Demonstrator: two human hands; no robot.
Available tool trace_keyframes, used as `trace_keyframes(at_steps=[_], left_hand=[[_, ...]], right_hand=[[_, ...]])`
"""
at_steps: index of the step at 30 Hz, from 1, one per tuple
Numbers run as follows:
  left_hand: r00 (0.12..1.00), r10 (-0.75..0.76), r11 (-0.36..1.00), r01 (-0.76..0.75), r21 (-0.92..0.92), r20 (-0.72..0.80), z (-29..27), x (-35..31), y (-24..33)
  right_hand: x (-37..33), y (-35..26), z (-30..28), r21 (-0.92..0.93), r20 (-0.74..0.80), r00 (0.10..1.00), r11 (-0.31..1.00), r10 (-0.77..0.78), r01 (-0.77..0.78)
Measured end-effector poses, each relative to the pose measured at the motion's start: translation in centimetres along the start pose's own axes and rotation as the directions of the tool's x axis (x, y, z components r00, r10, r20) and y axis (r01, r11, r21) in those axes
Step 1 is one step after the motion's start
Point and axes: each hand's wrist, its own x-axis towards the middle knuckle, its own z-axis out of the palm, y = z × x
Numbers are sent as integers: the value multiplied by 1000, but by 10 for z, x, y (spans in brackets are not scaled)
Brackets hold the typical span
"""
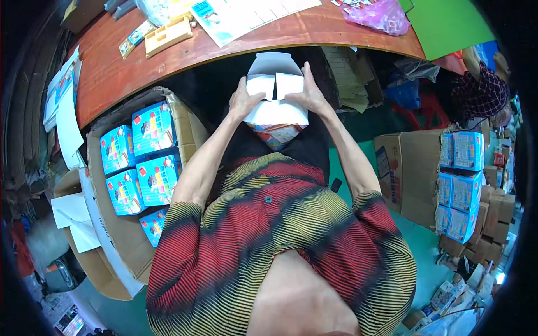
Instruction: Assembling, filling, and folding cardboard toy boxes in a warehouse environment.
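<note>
A small carton [278, 115] rests at my lap, just below the table's front edge. Its top end shows white: one long flap stands up at the far side, and two side flaps fold inward with a dark gap between them. Printed colours show on its near face. My left hand [244, 101] grips its left side, thumb on the left flap. On the opposite side my right hand [309, 94] holds it likewise, thumb pressed on the right flap. Most of my fingers are hidden behind the carton walls. Whatever lies inside cannot be made out.
A large cardboard box [128, 238] at my left holds several blue printed cartons [153, 127]. More blue cartons [462, 185] are stacked at right beside another cardboard box [412, 168]. The wooden table [280, 35] bears a yellow tray [168, 37], papers and a pink bag [382, 19]. Another person's arm [472, 63] shows far right.
</note>
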Motion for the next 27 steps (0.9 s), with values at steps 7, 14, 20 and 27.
trace_keyframes(at_steps=[7,14,20,27], left_hand=[[995,69,996,-72,-48,-70,5,-5,-10],[995,-88,995,91,44,-49,1,-12,5],[997,79,996,-80,-29,-8,-1,-3,-15],[997,-67,969,72,-238,29,5,0,-18]], right_hand=[[-2,-1,-1,-134,182,983,990,-29,54],[-8,4,-2,-149,137,927,918,-348,367],[3,7,-10,-153,344,838,855,-424,496],[8,-30,-2,-421,445,876,820,-187,389]])
